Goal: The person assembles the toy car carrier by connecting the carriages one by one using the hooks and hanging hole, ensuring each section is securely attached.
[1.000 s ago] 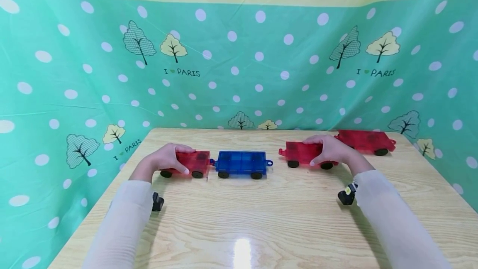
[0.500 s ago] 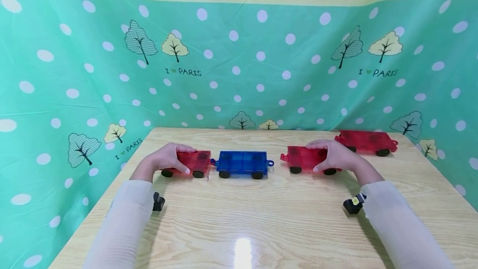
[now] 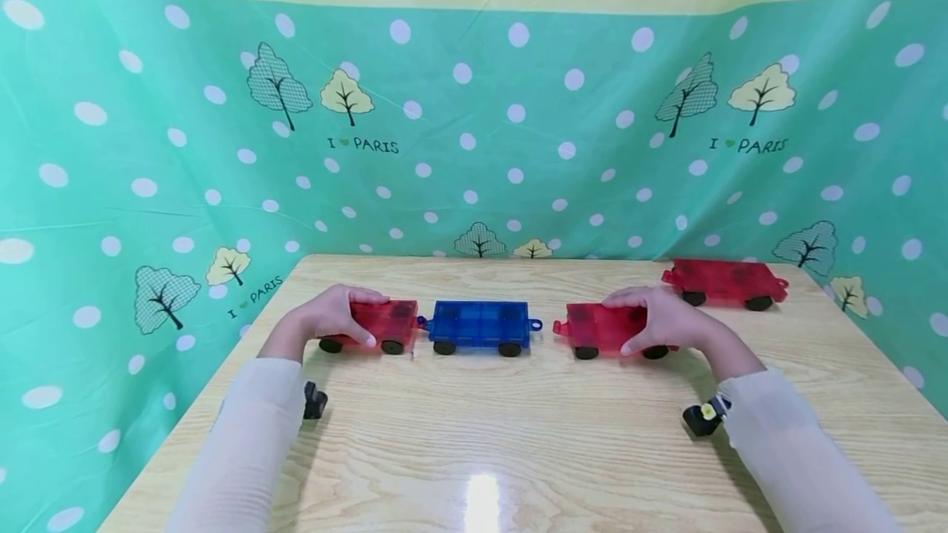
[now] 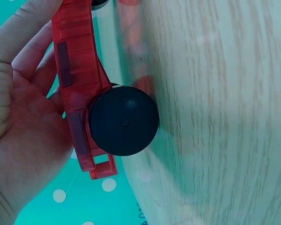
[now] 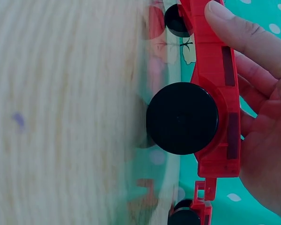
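Note:
At the left of the head view my left hand [image 3: 329,315] grips a red translucent toy train wagon [image 3: 394,321] with black wheels, thumb on the near side and fingers over the far side. The wagon's right end meets the hitch of a blue toy wagon [image 3: 480,324], and they look linked. My right hand [image 3: 664,319] grips another red toy wagon [image 3: 592,327], its thumb along the near side in the right wrist view. A small gap lies between that wagon's left hitch and the blue wagon's right ring. In both wrist views the wheels are at table level.
A third red wagon [image 3: 726,280] stands at the back right of the wooden table [image 3: 474,418], behind my right hand. A green dotted cloth [image 3: 415,171] hangs along the table's back and left. Small black devices sit at both wrists.
My right hand has brought its red wagon toward me, off from the back red wagon and roughly level with the blue one. The left hand and its wagon stay put.

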Motion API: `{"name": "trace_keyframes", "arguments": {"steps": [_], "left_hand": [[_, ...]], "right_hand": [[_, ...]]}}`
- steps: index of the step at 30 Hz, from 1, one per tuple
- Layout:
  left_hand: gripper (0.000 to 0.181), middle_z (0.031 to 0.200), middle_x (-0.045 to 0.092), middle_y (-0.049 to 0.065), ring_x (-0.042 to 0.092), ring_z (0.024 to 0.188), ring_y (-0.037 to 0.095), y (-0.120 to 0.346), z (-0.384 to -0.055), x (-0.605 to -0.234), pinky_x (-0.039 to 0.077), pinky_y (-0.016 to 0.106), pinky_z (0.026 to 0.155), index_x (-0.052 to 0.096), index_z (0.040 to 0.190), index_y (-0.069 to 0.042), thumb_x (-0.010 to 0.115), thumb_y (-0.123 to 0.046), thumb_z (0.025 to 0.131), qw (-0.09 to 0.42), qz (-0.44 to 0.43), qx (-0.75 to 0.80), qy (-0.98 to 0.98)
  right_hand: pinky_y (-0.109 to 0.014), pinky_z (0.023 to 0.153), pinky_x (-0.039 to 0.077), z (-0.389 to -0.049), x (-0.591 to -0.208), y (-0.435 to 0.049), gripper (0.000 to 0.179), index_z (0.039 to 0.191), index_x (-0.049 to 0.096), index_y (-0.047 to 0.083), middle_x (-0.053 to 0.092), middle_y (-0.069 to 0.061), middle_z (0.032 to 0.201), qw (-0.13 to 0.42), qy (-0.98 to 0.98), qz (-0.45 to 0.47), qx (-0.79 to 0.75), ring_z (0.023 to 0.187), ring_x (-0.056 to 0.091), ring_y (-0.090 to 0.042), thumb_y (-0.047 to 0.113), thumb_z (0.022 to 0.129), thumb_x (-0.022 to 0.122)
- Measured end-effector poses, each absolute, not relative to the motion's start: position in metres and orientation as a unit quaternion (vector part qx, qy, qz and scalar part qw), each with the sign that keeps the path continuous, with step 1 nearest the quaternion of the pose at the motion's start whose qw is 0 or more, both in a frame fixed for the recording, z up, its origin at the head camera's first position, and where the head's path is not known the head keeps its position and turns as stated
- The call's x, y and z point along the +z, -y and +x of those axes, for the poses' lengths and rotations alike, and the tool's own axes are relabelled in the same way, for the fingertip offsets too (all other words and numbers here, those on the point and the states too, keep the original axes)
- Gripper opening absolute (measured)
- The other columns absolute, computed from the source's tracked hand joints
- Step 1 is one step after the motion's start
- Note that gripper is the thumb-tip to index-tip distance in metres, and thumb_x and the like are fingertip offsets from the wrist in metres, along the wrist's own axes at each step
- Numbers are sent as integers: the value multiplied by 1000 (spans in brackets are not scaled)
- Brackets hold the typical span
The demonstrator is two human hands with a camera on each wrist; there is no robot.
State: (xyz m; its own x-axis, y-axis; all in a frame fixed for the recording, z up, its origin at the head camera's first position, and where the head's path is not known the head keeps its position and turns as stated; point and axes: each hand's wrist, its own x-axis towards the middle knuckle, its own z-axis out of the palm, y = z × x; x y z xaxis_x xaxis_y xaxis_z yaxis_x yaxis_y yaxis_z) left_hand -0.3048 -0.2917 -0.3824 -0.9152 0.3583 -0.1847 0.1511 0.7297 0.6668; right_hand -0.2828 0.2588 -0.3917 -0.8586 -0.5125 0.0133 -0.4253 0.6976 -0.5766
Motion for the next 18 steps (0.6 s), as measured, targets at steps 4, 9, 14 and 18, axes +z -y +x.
{"name": "trace_keyframes", "arguments": {"steps": [4,9,14,18], "left_hand": [[84,139,53,17,52,113,33,290,-305,-382,49,39,89,58,137,-8,94,-20,62,150,146,337,-918],[85,132,57,16,54,104,31,289,-304,-379,51,38,82,58,137,-8,94,-19,61,156,135,337,-918],[80,128,59,16,54,111,33,292,-302,-380,51,42,87,57,138,-11,91,-27,67,139,129,335,-923],[75,131,57,16,51,118,35,293,-300,-382,51,43,89,58,138,-12,88,-30,71,119,124,341,-924]], "right_hand": [[-55,100,42,-282,-394,-259,75,132,62,7,54,-18,136,67,-920,-256,-289,128,42,-44,31,68,90],[-55,99,43,-281,-394,-257,75,132,61,7,55,-18,135,64,-923,-255,-280,126,43,-43,33,68,90],[-55,99,43,-280,-393,-257,77,133,60,6,54,-18,136,67,-926,-254,-272,126,43,-42,33,68,90],[-55,99,43,-278,-392,-258,76,134,59,5,53,-18,136,65,-921,-262,-282,127,42,-43,32,69,89]]}}
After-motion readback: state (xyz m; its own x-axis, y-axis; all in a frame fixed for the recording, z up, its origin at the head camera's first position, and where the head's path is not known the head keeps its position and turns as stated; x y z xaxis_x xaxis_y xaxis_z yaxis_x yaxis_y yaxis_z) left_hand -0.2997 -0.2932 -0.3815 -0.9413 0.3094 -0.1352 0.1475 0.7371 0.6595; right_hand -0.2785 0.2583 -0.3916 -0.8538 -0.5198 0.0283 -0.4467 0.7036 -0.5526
